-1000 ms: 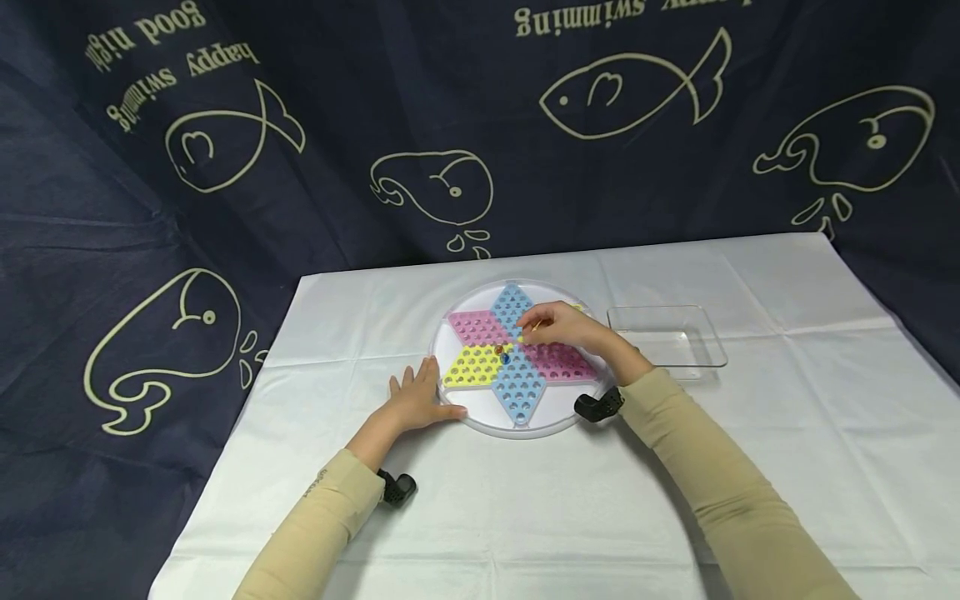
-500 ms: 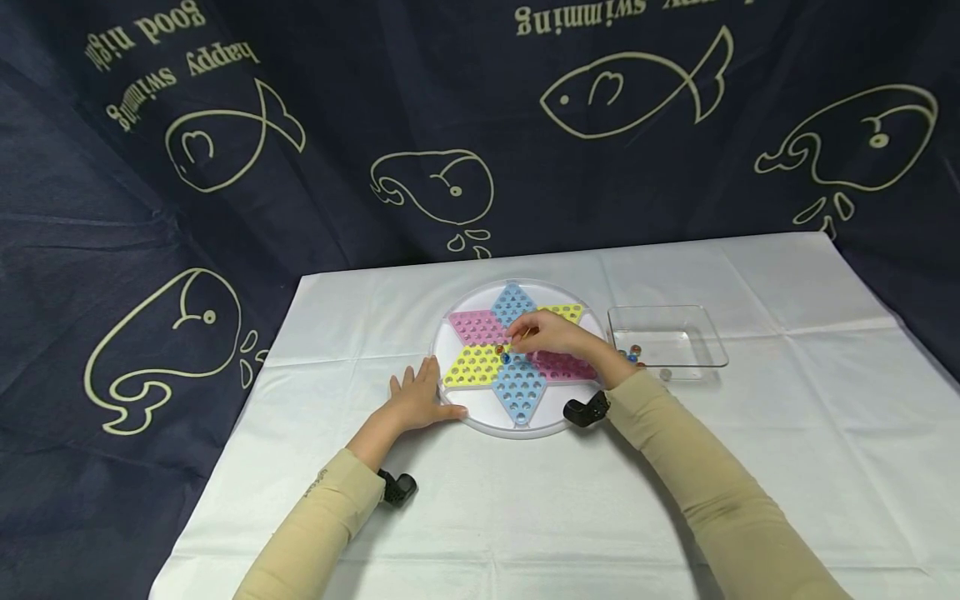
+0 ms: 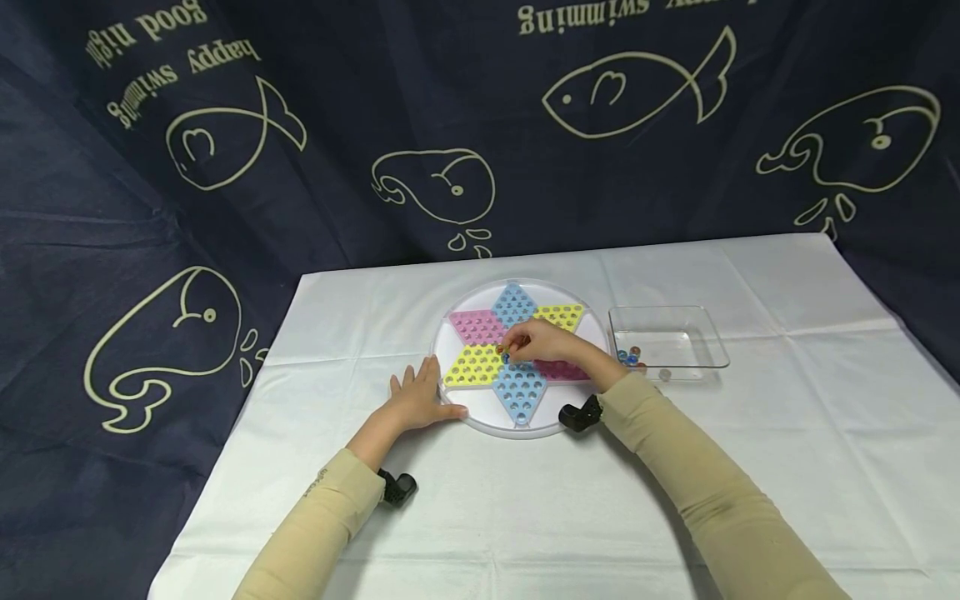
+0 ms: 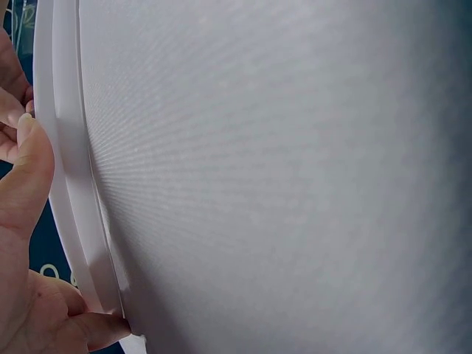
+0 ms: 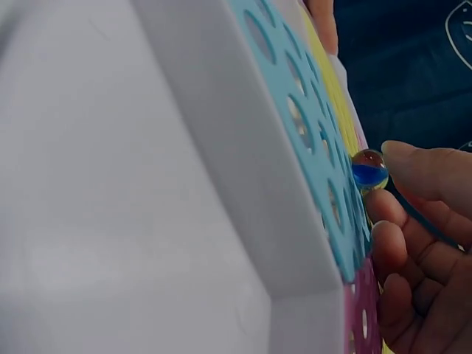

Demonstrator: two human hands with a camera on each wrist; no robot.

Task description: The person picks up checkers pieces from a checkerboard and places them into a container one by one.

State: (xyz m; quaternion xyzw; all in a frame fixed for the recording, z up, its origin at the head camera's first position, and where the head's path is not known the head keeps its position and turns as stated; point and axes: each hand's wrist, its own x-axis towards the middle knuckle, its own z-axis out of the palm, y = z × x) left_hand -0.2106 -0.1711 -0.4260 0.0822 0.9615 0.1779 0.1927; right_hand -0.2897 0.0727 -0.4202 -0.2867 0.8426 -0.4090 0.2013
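The table (image 3: 525, 500) under its white cloth carries the round game board (image 3: 465, 417) before me, its star of blue, pink and yellow panels full of holes; at three o'clock of the board sits a clear tray (image 3: 675, 321) with a few marbles (image 3: 628, 357) in its near-left corner, and one more lies on the cloth just outside it; my left hand (image 3: 416, 398) rests with fingers straight, thumb against the rim at about eight o'clock, steadying it; my right hand (image 3: 536, 340) hovers over the star's centre, its grip a fingertip pinch on a blue-banded marble (image 5: 369, 170), held just above the blue panel's holes; another marble (image 3: 499, 349) already sits near the centre. The glass is smooth, I judge; a loose pinch could let it drop, bounce off the plastic and roll away, or my fingers could knock the seated one from its hole.
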